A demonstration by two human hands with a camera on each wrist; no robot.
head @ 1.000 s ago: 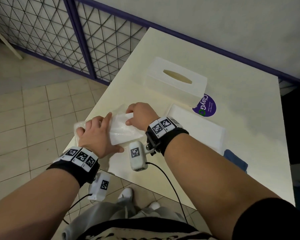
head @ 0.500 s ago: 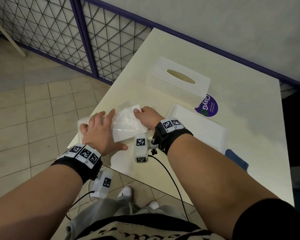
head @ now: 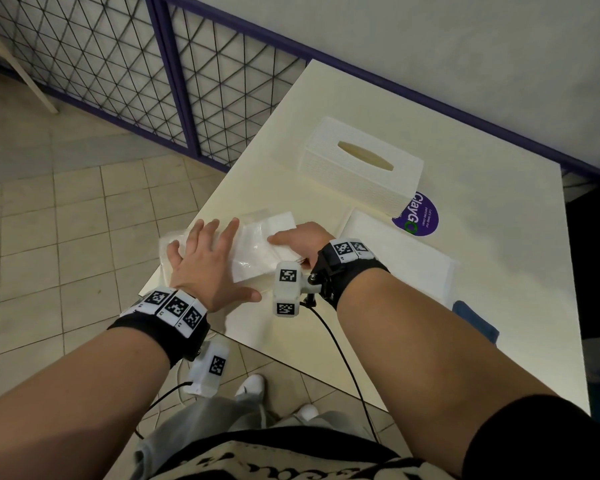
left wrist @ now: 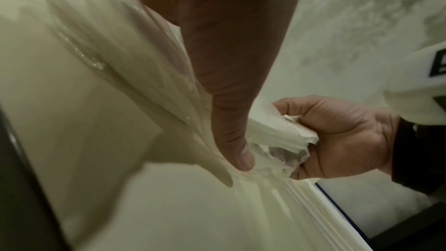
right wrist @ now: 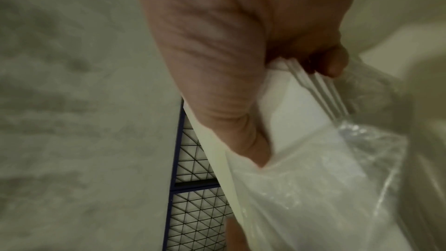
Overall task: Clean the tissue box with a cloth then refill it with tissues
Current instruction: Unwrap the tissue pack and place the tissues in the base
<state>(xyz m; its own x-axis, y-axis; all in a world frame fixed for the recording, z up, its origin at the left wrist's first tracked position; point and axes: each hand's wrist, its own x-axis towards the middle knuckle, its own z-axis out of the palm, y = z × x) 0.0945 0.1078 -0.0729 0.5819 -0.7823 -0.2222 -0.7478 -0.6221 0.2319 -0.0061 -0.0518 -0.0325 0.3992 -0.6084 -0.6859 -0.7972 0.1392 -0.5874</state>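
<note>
Refill stage under way; tissues not yet boxed.
Head view: left hand (head: pixel 208 268), fingers spread, presses the tissue pack (head: pixel 257 244) at centre; tissue box (head: pixel 361 168) sits empty upper right. Wrist views: right hand (left wrist: pixel 337 136) pinches the tissue stack's end.

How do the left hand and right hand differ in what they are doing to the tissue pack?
The left hand lies flat, fingers spread, pressing the tissue pack down; the right hand is curled, gripping its end. The left hand covers the plastic wrap; the right hand holds exposed tissues. Both touch the pack on the table.
</note>
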